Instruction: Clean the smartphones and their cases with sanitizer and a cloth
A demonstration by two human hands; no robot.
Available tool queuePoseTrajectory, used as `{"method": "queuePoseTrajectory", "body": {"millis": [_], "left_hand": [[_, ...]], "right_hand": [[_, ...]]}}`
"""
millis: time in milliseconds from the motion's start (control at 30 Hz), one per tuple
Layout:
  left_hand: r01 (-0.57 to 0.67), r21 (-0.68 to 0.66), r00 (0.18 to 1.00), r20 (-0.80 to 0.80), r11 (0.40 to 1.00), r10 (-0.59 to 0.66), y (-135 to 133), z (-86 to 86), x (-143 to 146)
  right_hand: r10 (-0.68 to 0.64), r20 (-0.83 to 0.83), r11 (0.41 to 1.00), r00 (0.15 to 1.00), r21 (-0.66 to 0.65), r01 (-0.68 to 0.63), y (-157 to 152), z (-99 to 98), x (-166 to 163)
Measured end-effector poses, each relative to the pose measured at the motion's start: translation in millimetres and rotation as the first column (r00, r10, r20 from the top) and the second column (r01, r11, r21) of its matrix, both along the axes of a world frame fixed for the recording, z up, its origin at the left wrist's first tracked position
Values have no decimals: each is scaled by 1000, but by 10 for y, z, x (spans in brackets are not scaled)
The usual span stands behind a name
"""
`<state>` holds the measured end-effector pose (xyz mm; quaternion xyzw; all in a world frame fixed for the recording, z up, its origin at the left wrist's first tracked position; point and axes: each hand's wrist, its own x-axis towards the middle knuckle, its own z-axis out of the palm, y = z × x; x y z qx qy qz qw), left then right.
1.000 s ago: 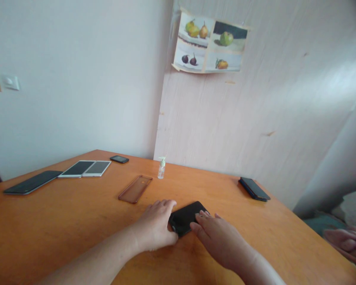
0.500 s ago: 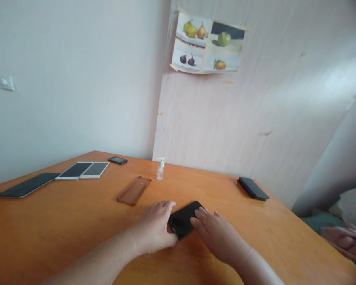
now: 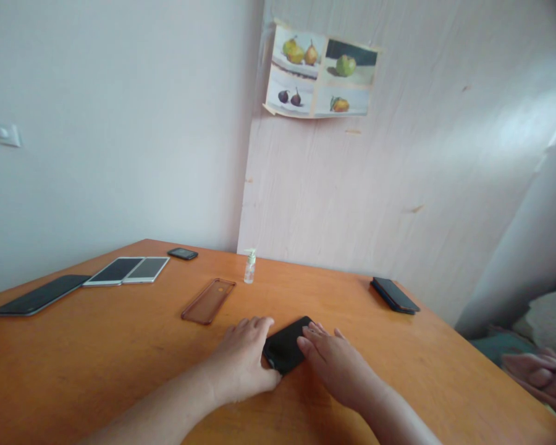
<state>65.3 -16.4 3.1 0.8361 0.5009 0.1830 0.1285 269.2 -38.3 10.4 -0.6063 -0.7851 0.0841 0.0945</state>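
A black smartphone [image 3: 287,345] lies on the wooden table in front of me, its dark screen facing up. My left hand [image 3: 245,358] grips its left end, with the thumb at the near corner and the fingers by the far side. At the other end, my right hand [image 3: 331,361] rests with its fingers stretched out across the phone's right edge. Its palm is turned down, so what lies beneath it is hidden. Beyond my left hand is a clear brownish phone case [image 3: 208,301], lying flat.
Behind the case stands a small pump bottle [image 3: 249,269]. A dark tablet [image 3: 41,295], two white devices [image 3: 113,271] side by side and a small black phone [image 3: 182,253] lie on the left. A dark phone in a cover [image 3: 395,295] lies near the right edge.
The view has tilted slightly, so everything sits a little lower. Both hands stay at the smartphone with hardly any movement.
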Motion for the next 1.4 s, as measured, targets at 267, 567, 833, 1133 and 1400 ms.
{"method": "queuePoseTrajectory", "body": {"millis": [267, 567, 833, 1133, 1400], "left_hand": [[3, 9, 1000, 6, 1000, -3, 4, -43, -5], [-21, -4, 1000, 15, 1000, 21, 5, -46, 16], [-21, 12, 999, 29, 1000, 20, 33, -109, 22], [1, 14, 998, 60, 1000, -1, 39, -113, 16], [-14, -15, 1000, 20, 1000, 14, 8, -30, 26]], "right_hand": [[262, -169, 959, 950, -66, -276, -133, 32, -155], [191, -143, 979, 971, -37, -198, -90, -4, -138], [7, -84, 1000, 996, -22, -9, 75, -89, -37], [281, -181, 956, 943, -36, -292, -80, -40, -212], [-27, -44, 1000, 999, 7, 27, 156, -192, -22]]}}
